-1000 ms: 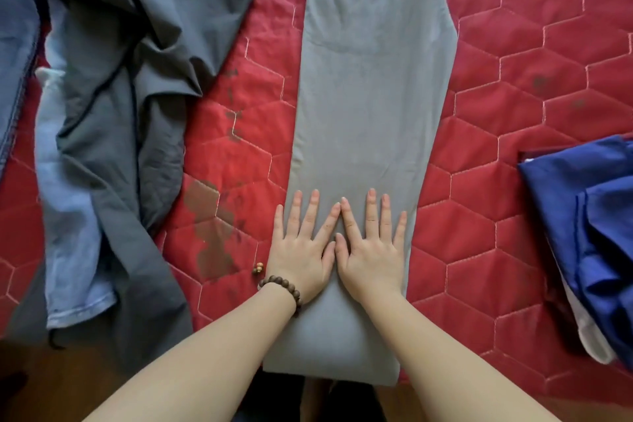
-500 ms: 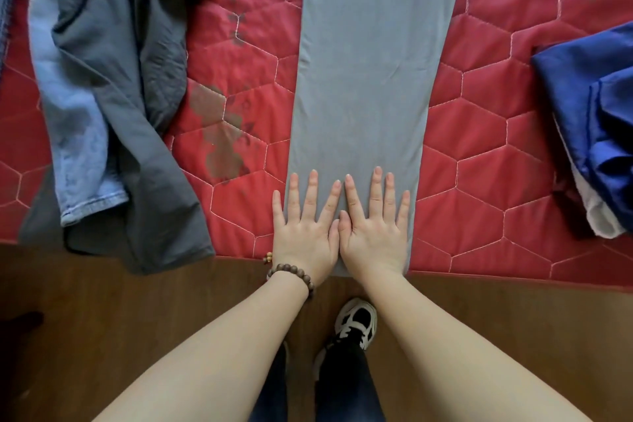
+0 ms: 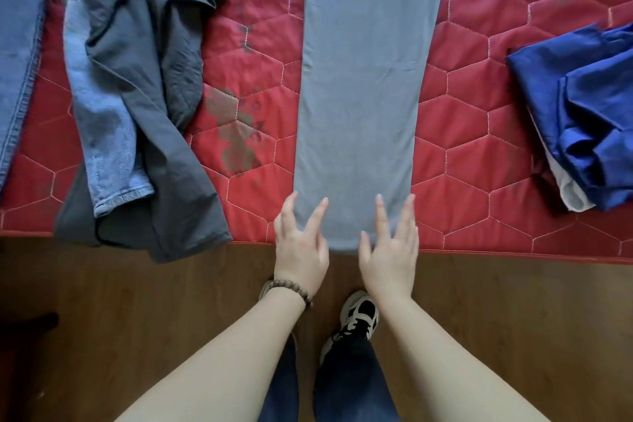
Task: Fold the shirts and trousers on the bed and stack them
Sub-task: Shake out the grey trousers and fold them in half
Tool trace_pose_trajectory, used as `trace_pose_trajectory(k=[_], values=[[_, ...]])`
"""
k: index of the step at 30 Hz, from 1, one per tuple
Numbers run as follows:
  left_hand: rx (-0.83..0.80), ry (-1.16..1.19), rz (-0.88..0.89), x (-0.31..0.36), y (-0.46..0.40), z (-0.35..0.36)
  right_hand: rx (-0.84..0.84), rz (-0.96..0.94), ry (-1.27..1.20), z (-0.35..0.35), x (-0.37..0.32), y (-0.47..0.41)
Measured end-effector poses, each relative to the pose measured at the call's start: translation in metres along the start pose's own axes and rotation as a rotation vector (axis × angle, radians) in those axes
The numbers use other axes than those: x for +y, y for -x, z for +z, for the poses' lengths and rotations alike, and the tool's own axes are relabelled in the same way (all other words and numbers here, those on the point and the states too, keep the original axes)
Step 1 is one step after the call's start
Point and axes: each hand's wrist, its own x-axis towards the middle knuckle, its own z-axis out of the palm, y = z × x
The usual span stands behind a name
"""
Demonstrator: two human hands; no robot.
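Note:
A grey shirt [image 3: 363, 96], folded lengthwise into a long strip, lies flat on the red quilted bed [image 3: 479, 134], its hem at the bed's near edge. My left hand [image 3: 301, 247], with a bead bracelet on the wrist, sits at the hem's left corner with fingers spread and mostly straight. My right hand [image 3: 390, 250] sits at the hem's right corner, its fingertips resting on the cloth. Neither hand plainly grips the fabric. An unfolded dark grey garment [image 3: 154, 96] and light blue jeans [image 3: 99, 120] lie in a heap to the left.
A crumpled dark blue garment [image 3: 589, 113] over something white lies at the bed's right. More denim [image 3: 17, 62] runs along the far left. Brown wooden floor [image 3: 137, 319] is below the bed edge, where my shoes [image 3: 359, 315] stand.
My hands, pressed flat side by side on the shirt before, have slid down to the hem and spread apart toward its two corners. The view has tilted down toward the floor.

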Motion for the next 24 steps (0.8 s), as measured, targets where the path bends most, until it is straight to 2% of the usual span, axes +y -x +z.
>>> trace_pose_trajectory(k=[2,4,8,13,17,20,24], values=[[-0.009,0.106,-0.087,0.0,-0.005,-0.007,0.013,0.143,-0.069,-0.01,0.001,-0.005],[-0.043,0.151,-0.142,-0.002,-0.007,-0.012,0.011,0.186,-0.105,-0.018,0.001,-0.011],[-0.052,0.181,-0.274,0.0,-0.003,-0.017,-0.123,0.379,-0.333,-0.037,0.005,-0.023],[-0.122,0.157,-0.394,0.008,0.002,-0.03,-0.274,0.474,-0.531,-0.056,0.02,-0.01],[-0.16,0.24,-0.43,0.013,-0.002,-0.057,-0.474,0.455,-0.718,-0.085,0.039,0.0],[-0.293,0.287,-0.412,0.015,-0.011,-0.083,-0.67,0.359,-0.875,-0.113,0.051,0.0],[-0.468,0.44,-0.404,0.034,-0.021,-0.112,-0.721,0.202,-0.908,-0.152,0.053,-0.017]])
